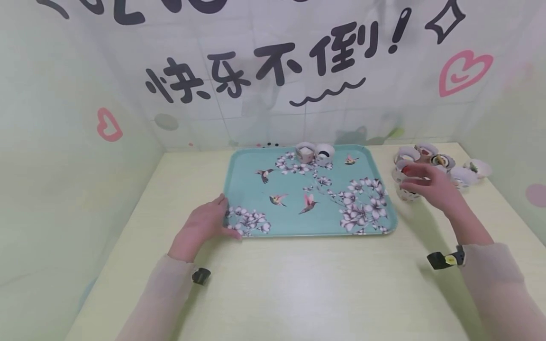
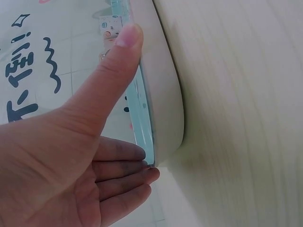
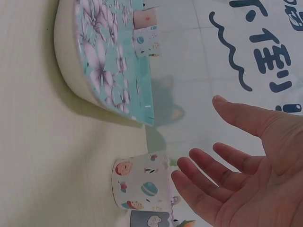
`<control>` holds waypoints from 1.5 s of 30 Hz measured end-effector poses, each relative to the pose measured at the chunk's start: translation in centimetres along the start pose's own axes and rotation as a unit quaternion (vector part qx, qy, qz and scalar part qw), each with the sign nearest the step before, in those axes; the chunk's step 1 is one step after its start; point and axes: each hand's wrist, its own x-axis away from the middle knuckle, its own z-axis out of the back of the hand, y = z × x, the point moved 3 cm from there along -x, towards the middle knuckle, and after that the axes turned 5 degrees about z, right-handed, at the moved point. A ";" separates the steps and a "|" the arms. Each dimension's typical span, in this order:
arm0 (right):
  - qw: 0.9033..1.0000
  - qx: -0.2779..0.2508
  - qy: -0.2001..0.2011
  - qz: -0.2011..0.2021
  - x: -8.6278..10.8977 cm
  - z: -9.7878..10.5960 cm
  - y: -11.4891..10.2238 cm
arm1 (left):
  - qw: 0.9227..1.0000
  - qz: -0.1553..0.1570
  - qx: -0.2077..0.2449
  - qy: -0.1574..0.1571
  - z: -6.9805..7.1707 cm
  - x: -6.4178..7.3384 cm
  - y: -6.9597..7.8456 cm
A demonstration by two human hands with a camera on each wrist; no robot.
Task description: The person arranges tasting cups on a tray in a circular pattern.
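Observation:
My left hand point(image 1: 204, 220) rests against the front left corner of a blue tray point(image 1: 247, 180) printed with birds and blossoms. Its thumb point(image 2: 106, 78) lies along the tray's front side and its straight fingers reach to the left side. Over a group of small printed paper cups at the tray's right, my right hand point(image 1: 435, 187) hovers with fingers spread and nothing in its grip. Closest to its fingertips is a white patterned paper cup point(image 3: 142, 184). Two more paper cups, one pinkish point(image 1: 305, 154) and one white point(image 1: 324, 155), stand at the tray's back edge.
Several filled paper cups point(image 1: 442, 162) cluster on the pale table point(image 1: 273, 284) near the right wall. A white cup point(image 1: 478, 168) there leans outward. Behind the tray rises a wall point(image 1: 264, 109) with large black lettering; side walls flank the table.

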 end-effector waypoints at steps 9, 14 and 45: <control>0.999 -0.028 0.024 -0.013 1.6 1.1 1.7 | 1.000 0.002 0.009 -0.005 -0.1 0.2 0.0; 0.999 -0.031 0.027 -0.014 1.9 1.3 2.3 | 1.000 0.006 0.014 -0.011 -0.1 0.2 0.0; 0.996 -0.035 0.049 -0.070 2.4 2.0 5.2 | 1.000 0.004 0.002 -0.008 0.3 0.6 0.2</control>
